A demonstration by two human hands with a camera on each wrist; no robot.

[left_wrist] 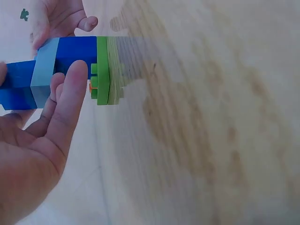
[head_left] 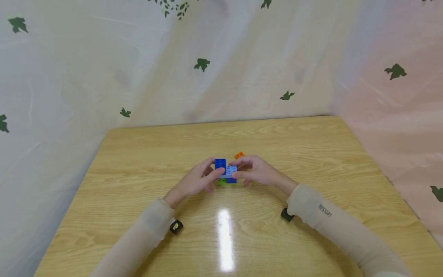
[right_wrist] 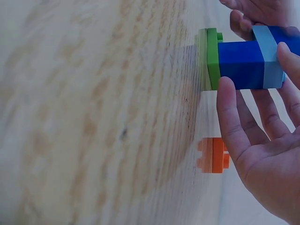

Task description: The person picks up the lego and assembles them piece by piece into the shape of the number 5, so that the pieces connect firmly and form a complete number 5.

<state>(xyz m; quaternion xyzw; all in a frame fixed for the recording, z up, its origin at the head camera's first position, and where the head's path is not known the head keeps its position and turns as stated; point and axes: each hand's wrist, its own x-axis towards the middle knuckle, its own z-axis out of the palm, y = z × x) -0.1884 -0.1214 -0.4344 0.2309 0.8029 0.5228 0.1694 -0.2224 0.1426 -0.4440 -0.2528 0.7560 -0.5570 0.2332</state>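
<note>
A small stack of toy building bricks stands on the table, a thin green brick point(right_wrist: 213, 61) at its base. On that sits a dark blue lower brick point(right_wrist: 241, 65), then a flat light blue brick point(head_left: 231, 169), with a dark blue upper brick point(head_left: 220, 163) on the left part of the top. My left hand point(head_left: 194, 180) pinches the upper brick, thumb on its near face. From the other side, my right hand point(head_left: 261, 172) grips the light blue brick between thumb and fingers. The wrist views partly hide the fingers' contact.
A loose orange brick point(head_left: 239, 155) lies on the wooden table point(head_left: 145, 154) just behind the stack, near my right fingers. Fabric printed with green leaves point(head_left: 202, 64) hangs behind the table and along its sides. Dark wrist devices point(head_left: 176, 227) sit under both sleeves.
</note>
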